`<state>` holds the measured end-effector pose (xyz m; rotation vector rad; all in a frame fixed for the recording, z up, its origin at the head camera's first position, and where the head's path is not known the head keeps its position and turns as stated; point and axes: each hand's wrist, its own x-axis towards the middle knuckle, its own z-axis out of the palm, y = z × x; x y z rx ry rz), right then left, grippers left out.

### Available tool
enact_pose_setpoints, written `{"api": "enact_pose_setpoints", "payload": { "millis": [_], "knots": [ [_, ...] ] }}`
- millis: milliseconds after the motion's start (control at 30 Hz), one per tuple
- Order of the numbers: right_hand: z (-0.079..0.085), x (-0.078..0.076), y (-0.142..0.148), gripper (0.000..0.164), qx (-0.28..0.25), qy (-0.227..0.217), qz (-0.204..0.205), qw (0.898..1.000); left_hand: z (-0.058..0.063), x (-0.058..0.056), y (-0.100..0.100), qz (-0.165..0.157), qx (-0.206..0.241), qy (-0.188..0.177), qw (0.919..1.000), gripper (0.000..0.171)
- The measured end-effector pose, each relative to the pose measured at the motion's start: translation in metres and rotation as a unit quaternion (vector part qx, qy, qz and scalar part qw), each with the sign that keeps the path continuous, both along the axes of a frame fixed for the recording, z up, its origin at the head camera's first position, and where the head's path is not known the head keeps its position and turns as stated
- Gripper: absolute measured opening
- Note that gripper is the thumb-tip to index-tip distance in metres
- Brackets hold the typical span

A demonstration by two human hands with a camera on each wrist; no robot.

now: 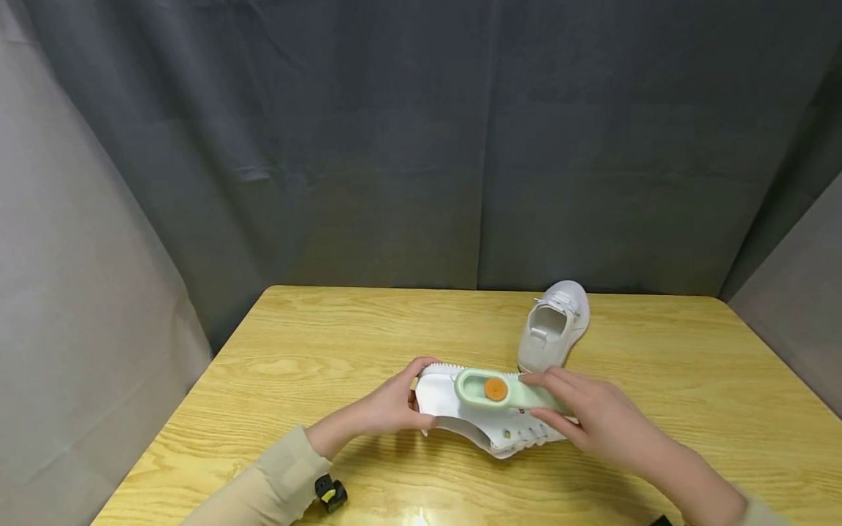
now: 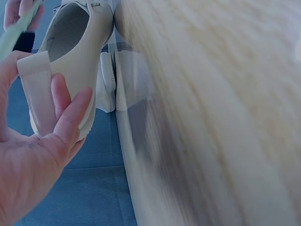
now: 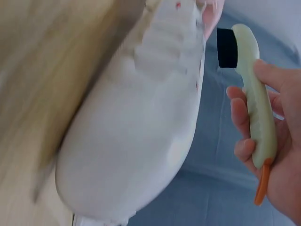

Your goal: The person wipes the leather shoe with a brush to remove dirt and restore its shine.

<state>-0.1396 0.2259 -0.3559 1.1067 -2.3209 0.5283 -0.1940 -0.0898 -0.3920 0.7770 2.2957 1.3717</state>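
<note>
A white lace-up sneaker [image 1: 437, 394] is held on its side above the wooden table, its opening toward me. My left hand [image 1: 395, 403] grips it by the heel; in the left wrist view fingers curl round the heel tab [image 2: 37, 89]. My right hand [image 1: 592, 413] holds a pale green brush [image 1: 470, 387] with an orange round button over the sneaker's side. Black bristles [image 3: 227, 48] and an orange loop [image 3: 263, 183] show on the brush in the right wrist view. There, a gap separates the bristles from the sneaker [image 3: 136, 117].
A second white sneaker [image 1: 547, 332] stands upright on the wooden table [image 1: 329, 329], toward the back right. Dark grey curtains [image 1: 395, 146] hang behind the table, with pale cloth at both sides. A black wrist device [image 1: 331, 493] sits by the left sleeve.
</note>
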Motion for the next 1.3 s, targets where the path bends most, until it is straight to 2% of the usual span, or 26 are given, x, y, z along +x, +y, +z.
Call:
{"api": "enact_pose_setpoints", "payload": {
  "millis": [133,267,433,700,800,1000,1200,1300],
  "knots": [
    [-0.005,0.008,-0.008,0.032,0.003,0.010,0.050,0.999,0.001,0.000,0.001,0.000,0.007,-0.014,0.9999,0.078],
    [-0.010,0.012,-0.011,0.037,0.018,-0.005,0.061,0.998,0.001,0.000,0.001,0.003,0.005,-0.021,0.9998,0.079],
    [-0.012,0.006,-0.005,0.039,0.022,-0.024,0.032,0.999,0.001,0.000,0.000,0.002,-0.002,-0.008,1.0000,0.078],
    [-0.003,-0.008,0.015,0.046,0.004,-0.021,-0.067,0.998,0.002,0.000,-0.002,-0.003,-0.014,0.005,0.9999,0.079],
    [-0.001,-0.008,0.019,0.046,-0.005,-0.024,-0.071,0.997,0.002,0.000,-0.002,-0.005,-0.013,0.005,0.9999,0.078],
    [-0.003,0.003,0.011,0.043,-0.005,-0.013,-0.023,1.000,0.001,-0.001,-0.002,-0.003,-0.009,0.000,1.0000,0.079],
    [-0.011,0.015,0.001,0.038,0.007,-0.003,0.061,0.998,0.001,-0.001,-0.001,-0.006,-0.001,-0.007,1.0000,0.079],
    [-0.014,0.015,0.002,0.034,0.015,-0.004,0.066,0.998,0.001,-0.001,-0.001,-0.006,-0.003,-0.007,1.0000,0.078]
  ]
}}
